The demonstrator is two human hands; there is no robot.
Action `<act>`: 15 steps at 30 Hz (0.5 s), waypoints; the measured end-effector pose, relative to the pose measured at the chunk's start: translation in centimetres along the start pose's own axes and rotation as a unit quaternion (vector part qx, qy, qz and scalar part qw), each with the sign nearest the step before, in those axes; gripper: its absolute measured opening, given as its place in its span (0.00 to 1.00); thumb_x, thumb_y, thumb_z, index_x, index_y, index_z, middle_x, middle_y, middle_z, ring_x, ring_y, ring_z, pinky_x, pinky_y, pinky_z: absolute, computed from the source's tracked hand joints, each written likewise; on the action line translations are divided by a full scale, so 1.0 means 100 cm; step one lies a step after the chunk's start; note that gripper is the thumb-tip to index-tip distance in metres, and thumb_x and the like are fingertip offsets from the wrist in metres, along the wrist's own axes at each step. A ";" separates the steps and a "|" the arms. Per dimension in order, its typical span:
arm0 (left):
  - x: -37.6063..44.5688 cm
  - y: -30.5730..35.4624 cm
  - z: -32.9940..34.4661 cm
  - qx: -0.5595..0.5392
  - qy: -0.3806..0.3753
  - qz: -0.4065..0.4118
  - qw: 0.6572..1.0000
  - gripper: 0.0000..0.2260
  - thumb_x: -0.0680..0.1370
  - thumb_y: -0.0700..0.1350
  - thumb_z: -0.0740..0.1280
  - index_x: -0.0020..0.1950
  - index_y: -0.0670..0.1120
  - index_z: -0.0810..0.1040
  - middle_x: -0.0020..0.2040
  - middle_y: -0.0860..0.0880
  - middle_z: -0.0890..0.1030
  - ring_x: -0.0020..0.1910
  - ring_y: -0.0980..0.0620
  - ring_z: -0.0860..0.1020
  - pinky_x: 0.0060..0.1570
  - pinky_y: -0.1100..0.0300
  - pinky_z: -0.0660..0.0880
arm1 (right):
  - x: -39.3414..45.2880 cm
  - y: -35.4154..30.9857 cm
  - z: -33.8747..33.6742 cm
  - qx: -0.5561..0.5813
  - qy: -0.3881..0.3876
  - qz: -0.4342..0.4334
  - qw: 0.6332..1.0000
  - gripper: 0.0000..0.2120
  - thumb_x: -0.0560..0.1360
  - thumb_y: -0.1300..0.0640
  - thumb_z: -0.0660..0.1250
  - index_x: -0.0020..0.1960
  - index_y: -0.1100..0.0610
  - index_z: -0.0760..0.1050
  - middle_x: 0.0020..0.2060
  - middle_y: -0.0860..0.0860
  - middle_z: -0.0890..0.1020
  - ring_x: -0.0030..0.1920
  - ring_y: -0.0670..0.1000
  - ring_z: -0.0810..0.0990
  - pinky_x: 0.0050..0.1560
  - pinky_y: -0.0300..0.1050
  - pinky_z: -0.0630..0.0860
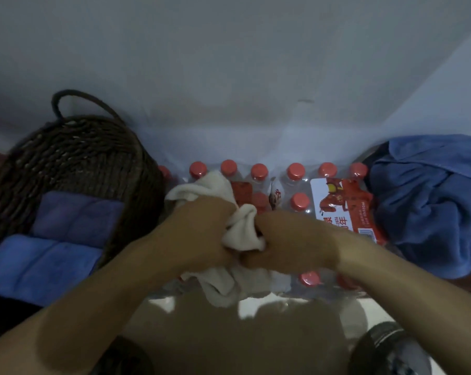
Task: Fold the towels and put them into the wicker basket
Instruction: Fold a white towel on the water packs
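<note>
Crumpled white terry towel point(241, 234) — bunched and clamped between left hand point(201, 234) and right hand point(285, 239), over a shrink-wrapped pack of red-capped water bottles point(310, 190). Left: dark brown wicker basket point(74, 155) holding folded blue towels point(58, 239). Right: heap of unfolded blue towels point(432, 201).

Two bare forearms, no sleeves anywhere along their visible length. Left hand point(201, 234) and right hand point(288, 244) bare too: no gloves, no rings to be made out, no watch or band at either wrist. Fingers point(252, 262) mostly hidden, so nails and knuckles impossible to judge. Near the bottom edge, dark rounded shapes, possibly shoes or clothing, too dim and blurred to tell.
</note>
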State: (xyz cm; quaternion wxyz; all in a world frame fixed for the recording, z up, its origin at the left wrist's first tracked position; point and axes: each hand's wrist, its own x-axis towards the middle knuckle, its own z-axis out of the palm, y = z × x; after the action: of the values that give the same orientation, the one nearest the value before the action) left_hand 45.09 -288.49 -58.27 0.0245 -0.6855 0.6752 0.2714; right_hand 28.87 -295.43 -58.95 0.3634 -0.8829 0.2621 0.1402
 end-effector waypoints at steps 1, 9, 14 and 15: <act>-0.007 0.006 0.002 -0.075 -0.014 0.016 0.997 0.17 0.71 0.49 0.73 0.58 0.49 0.77 0.51 0.51 0.80 0.50 0.53 0.79 0.51 0.62 0.74 | -0.011 0.000 -0.002 0.009 -0.039 0.015 0.999 0.16 0.74 0.46 0.70 0.58 0.54 0.80 0.48 0.48 0.84 0.46 0.48 0.81 0.50 0.44 0.78; -0.028 0.032 0.029 -0.363 -0.157 0.086 0.915 0.21 0.71 0.43 0.69 0.63 0.40 0.74 0.54 0.39 0.81 0.53 0.44 0.80 0.52 0.45 0.77 | -0.075 0.011 0.001 -0.004 -0.014 -0.115 0.993 0.08 0.76 0.56 0.68 0.45 0.61 0.82 0.36 0.57 0.81 0.37 0.55 0.79 0.38 0.46 0.74; -0.022 0.027 0.036 -0.455 -0.198 0.085 0.864 0.18 0.73 0.49 0.71 0.63 0.53 0.76 0.56 0.51 0.83 0.55 0.53 0.81 0.54 0.55 0.79 | -0.084 0.034 -0.001 0.214 0.003 -0.082 0.973 0.17 0.72 0.47 0.70 0.37 0.62 0.76 0.29 0.58 0.77 0.29 0.52 0.75 0.29 0.50 0.73; -0.022 0.029 0.036 -0.490 -0.207 0.086 0.842 0.17 0.72 0.49 0.70 0.61 0.55 0.78 0.56 0.51 0.83 0.55 0.53 0.81 0.53 0.59 0.79 | -0.087 0.037 -0.001 0.229 -0.014 -0.092 0.969 0.17 0.73 0.46 0.69 0.38 0.61 0.77 0.31 0.58 0.78 0.30 0.53 0.77 0.31 0.51 0.74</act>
State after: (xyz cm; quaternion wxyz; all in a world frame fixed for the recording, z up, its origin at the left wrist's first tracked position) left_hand 41.28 -285.28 -59.50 -0.1993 -0.4751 0.4894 0.7036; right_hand 19.67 -294.57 -57.19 0.5709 -0.7944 0.1997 0.0552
